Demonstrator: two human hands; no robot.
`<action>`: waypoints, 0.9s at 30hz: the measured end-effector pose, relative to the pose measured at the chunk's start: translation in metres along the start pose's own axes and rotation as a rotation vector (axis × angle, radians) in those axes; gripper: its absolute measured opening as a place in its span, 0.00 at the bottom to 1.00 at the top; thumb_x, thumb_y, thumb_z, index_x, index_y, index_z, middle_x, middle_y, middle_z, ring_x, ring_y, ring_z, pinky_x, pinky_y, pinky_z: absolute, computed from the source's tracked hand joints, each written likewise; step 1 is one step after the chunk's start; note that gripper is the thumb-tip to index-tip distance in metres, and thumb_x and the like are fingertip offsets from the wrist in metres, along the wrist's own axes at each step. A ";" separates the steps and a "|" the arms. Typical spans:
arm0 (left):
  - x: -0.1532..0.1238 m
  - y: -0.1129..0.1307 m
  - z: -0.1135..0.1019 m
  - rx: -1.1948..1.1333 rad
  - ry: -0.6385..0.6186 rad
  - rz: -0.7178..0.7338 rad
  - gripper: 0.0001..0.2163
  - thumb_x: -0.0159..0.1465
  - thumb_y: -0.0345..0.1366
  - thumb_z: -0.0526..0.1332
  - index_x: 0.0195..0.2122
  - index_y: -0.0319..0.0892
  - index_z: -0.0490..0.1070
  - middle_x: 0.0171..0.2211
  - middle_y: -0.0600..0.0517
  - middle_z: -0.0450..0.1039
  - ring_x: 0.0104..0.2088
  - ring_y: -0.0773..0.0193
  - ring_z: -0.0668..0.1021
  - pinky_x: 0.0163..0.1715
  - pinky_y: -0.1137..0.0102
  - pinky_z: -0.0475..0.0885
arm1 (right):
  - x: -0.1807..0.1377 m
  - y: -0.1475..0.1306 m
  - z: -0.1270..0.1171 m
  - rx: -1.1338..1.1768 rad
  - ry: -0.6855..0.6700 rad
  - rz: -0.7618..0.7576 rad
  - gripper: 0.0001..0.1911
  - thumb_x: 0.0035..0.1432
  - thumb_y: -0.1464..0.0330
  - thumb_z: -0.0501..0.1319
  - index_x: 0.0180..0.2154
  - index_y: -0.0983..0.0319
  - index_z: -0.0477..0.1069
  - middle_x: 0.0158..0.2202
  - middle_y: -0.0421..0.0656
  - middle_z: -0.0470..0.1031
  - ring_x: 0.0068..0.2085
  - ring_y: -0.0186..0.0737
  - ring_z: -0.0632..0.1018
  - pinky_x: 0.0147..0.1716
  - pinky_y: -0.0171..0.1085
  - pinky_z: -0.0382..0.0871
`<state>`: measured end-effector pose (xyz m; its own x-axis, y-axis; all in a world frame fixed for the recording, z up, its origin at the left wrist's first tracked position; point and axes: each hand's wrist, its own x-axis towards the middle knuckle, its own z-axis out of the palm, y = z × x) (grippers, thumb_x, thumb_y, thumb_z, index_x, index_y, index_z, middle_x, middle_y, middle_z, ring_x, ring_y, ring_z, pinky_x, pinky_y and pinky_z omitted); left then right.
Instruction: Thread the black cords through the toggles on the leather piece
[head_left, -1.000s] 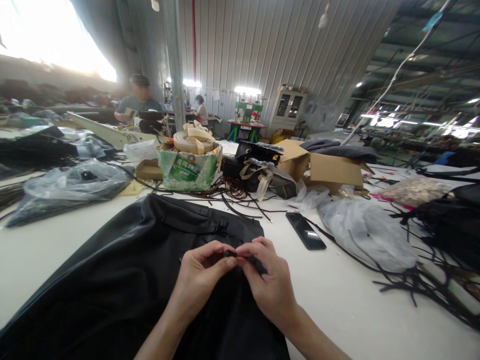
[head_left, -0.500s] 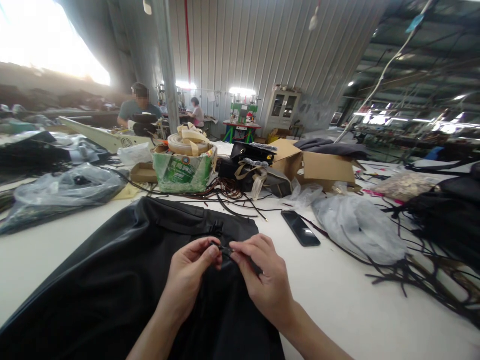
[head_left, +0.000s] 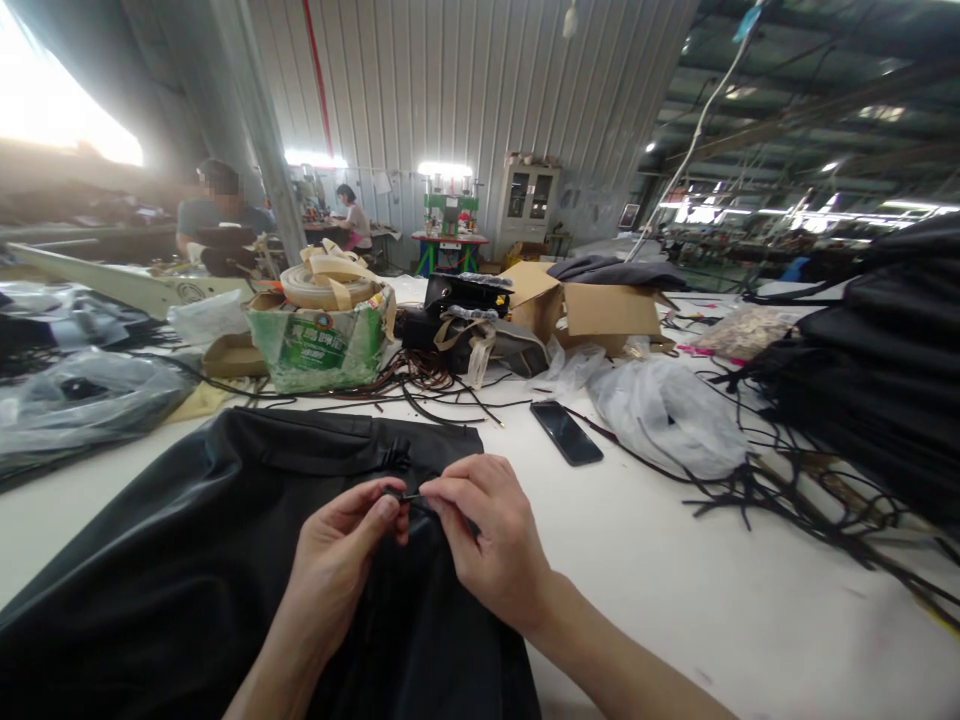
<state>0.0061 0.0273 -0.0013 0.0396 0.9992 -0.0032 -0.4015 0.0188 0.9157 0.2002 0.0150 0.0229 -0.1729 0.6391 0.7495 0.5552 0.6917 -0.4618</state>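
A large sheet of shiny black leather-like material (head_left: 187, 550) lies spread on the white table in front of me. Over it, my left hand (head_left: 334, 550) pinches a thin black cord (head_left: 412, 497) between thumb and forefinger. My right hand (head_left: 491, 530) grips the same cord a short way to the right, fingertips pressed together. The cord's ends and any small fitting are hidden by the fingers. Just beyond my hands, a dark bunched piece (head_left: 395, 456), too small to make out, sits on the material near its far edge.
A green box (head_left: 322, 345) with rolled beige strapping stands behind the material. A phone (head_left: 566, 433), a clear plastic bag (head_left: 667, 415) and tangled black cords (head_left: 802, 510) lie to the right. Black bags (head_left: 885, 370) are piled far right. Two people sit working in the background.
The whole view has shifted, so that everything sits further left. Both hands keep their pinch on the cord over the black material; the gap between their fingertips looks little changed.
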 end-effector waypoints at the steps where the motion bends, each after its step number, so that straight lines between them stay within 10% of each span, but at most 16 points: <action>1: 0.000 0.000 0.000 0.002 -0.001 0.000 0.21 0.56 0.47 0.85 0.43 0.38 0.87 0.29 0.47 0.83 0.29 0.65 0.80 0.35 0.75 0.78 | 0.000 0.000 0.001 0.002 -0.002 -0.001 0.08 0.75 0.73 0.63 0.50 0.56 0.80 0.42 0.44 0.80 0.45 0.44 0.79 0.48 0.49 0.71; 27: -0.002 0.000 0.002 0.065 -0.063 0.030 0.16 0.59 0.46 0.82 0.40 0.39 0.88 0.29 0.48 0.82 0.29 0.65 0.79 0.34 0.74 0.76 | -0.005 -0.002 0.009 0.107 -0.048 0.111 0.08 0.75 0.73 0.63 0.47 0.57 0.81 0.38 0.42 0.79 0.40 0.42 0.78 0.40 0.42 0.71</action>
<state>0.0077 0.0258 -0.0008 0.0871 0.9950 0.0484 -0.3432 -0.0156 0.9391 0.1925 0.0134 0.0152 -0.1556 0.7271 0.6687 0.4838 0.6463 -0.5902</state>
